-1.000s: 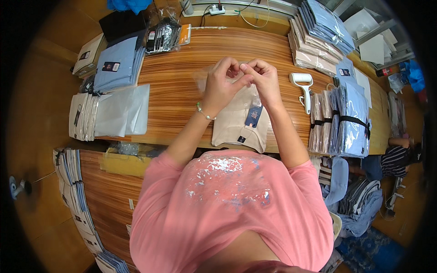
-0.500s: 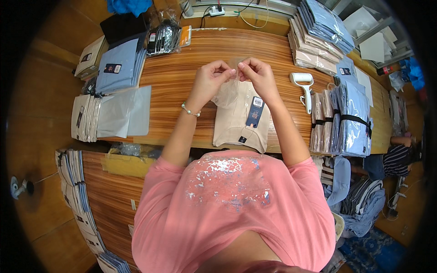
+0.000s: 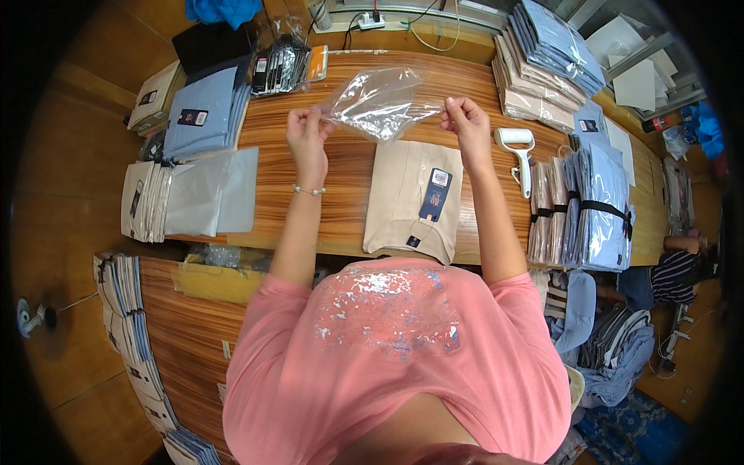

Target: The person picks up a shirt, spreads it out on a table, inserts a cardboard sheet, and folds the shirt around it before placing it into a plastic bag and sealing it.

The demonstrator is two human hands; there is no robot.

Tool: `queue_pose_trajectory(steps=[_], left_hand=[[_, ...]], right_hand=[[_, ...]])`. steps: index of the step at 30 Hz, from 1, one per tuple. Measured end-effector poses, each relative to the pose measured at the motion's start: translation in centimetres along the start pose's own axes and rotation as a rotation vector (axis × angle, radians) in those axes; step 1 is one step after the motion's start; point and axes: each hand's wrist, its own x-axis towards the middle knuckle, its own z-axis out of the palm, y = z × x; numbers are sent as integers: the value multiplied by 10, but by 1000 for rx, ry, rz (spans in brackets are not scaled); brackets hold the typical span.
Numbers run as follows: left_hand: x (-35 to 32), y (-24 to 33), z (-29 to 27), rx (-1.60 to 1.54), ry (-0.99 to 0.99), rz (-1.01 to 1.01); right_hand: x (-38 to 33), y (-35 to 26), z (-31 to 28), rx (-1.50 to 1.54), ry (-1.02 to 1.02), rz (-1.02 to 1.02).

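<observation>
A clear plastic bag (image 3: 380,101) is stretched in the air over the wooden table, beyond a folded beige shirt. My left hand (image 3: 308,130) pinches one side of the bag, and my right hand (image 3: 465,120) pinches the opposite side. The folded beige shirt (image 3: 395,182) lies flat on the table between my forearms, its collar toward me. On its front rests a dark blue hang tag (image 3: 436,194) with a white label. Neither hand touches the shirt.
A white lint roller (image 3: 519,155) lies right of the shirt. Bundled packed shirts (image 3: 601,205) stand at the right, with tall stacks (image 3: 535,74) behind. At left are clear bags (image 3: 205,194) and folded blue shirts (image 3: 198,120). Another person (image 3: 674,275) shows at the far right.
My hands have moved apart, left and right, and the bunched plastic bag is now spread out between them. The beige shirt is uncovered and has barely shifted.
</observation>
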Motion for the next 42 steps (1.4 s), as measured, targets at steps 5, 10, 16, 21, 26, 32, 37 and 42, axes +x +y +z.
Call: queue_pose_trajectory(steps=[5, 10, 16, 21, 26, 32, 37, 42], left_hand=[[-19, -4, 4, 649, -218, 414], [-19, 21, 44, 1301, -716, 652], [13, -6, 19, 454, -315, -25], [30, -15, -14, 175, -11, -139], [39, -23, -33, 167, 35, -182], [43, -41, -46, -10, 220, -206], [34, -30, -28, 89, 127, -162], [27, 0, -4, 113, 45, -78]], right_hand=[[0, 0, 5, -57, -54, -126], [-8, -7, 17, -167, -353, -153], [-9, 0, -13, -59, -155, -54], [-7, 7, -39, 26, 88, -34], [-4, 16, -52, 37, 136, -44], [-4, 39, -48, 93, 234, 62], [3, 34, -47, -418, 491, -430], [18, -12, -40, -133, -127, -253]])
